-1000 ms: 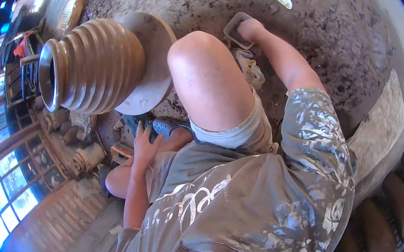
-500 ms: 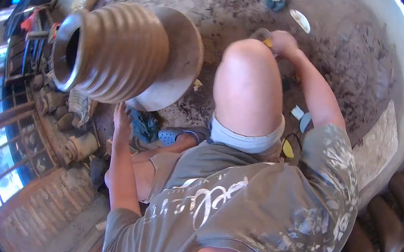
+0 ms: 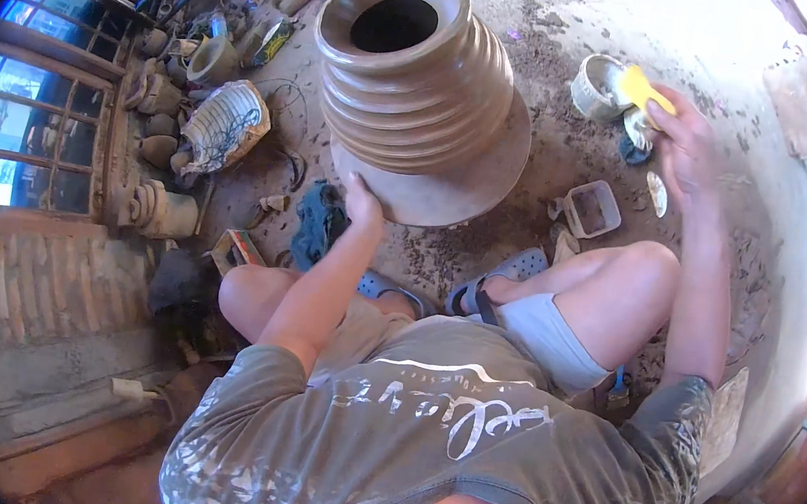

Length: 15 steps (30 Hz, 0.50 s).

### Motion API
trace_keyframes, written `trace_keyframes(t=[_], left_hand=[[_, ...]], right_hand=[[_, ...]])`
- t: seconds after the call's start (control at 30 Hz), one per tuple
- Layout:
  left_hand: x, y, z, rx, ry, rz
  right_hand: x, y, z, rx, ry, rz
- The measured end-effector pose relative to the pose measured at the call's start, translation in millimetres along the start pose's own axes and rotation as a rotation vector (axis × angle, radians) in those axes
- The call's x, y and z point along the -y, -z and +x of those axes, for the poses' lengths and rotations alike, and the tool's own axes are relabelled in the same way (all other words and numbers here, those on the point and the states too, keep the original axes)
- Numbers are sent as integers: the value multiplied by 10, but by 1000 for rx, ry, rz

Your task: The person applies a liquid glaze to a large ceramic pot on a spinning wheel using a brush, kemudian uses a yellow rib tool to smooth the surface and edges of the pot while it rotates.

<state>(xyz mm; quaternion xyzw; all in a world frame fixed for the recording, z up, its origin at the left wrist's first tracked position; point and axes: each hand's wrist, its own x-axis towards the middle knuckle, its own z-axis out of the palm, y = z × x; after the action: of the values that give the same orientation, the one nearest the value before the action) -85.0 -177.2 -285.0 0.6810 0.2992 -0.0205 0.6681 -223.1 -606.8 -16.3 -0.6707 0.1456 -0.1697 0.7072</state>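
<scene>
A large ribbed clay pot point(image 3: 413, 92) with a round dark mouth stands on a broad wheel disc point(image 3: 430, 197) in front of me. My left hand point(image 3: 365, 205) is closed on the disc's near left edge, its fingers partly hidden. Below the pot's ridges, that hand stays off the clay wall. Out to the right, my right hand point(image 3: 686, 146) is raised and pinches a yellow scraper point(image 3: 648, 91). The scraper is beside the rim of a small pale bucket point(image 3: 597, 86), overlapping it in view; whether they touch I cannot tell.
A clear plastic tub point(image 3: 593, 210) lies beyond my right knee. A dark teal cloth point(image 3: 318, 226) lies left of the disc. Farther left are a ribbed tray point(image 3: 225, 127) and several clay pots. Clay crumbs litter the floor; a window point(image 3: 25, 135) lines the left wall.
My view has swung, so the pot appears farther right and more upright. The yellow scraper, low by my knee before, is now lifted beside the bucket. My left hand is still at the disc.
</scene>
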Motion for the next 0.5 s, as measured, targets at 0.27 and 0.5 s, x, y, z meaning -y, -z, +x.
trace_keyframes(t=[0.27,0.5], left_hand=[[409,-49,-1601,735,534,200],[-306,316,105,474,189,-541]], right_hand=[[-12,-1476,222,-43,211,-132],[61,-1886,270,-145,433,-416]])
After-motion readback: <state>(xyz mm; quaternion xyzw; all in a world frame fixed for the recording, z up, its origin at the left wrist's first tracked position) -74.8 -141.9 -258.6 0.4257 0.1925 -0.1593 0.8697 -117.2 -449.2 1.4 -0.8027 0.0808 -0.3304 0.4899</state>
